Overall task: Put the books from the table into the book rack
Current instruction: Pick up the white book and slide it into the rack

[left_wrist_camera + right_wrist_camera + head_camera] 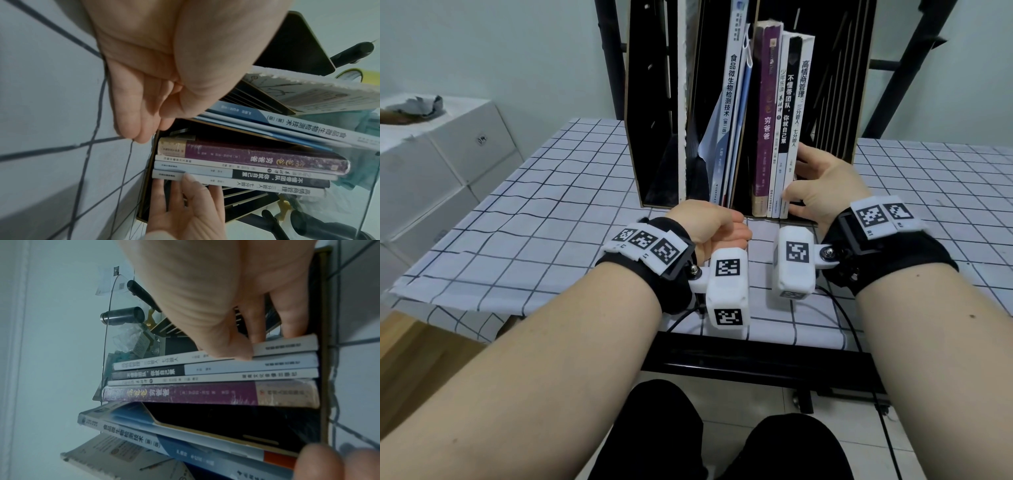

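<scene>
A black book rack (654,102) stands on the checkered table (534,222). Its middle slot holds a tall blue-and-white textbook (729,102). The slot to the right holds a purple book (767,120), two thin books and a white-spined book (804,85) at the right end. My right hand (815,181) grips that white book (283,345) low down, thumb (187,178) on the spine and fingers (290,324) flat along its cover. In front of the rack my left hand (709,226) rests on the cloth, fingers (131,126) together, holding nothing.
White cardboard boxes (431,164) stand left of the table. A black metal frame (914,61) rises behind the rack. The rack's leftmost slot (664,154) and the space right of the white book (832,102) hold no books. The table's near edge (756,339) runs under my wrists.
</scene>
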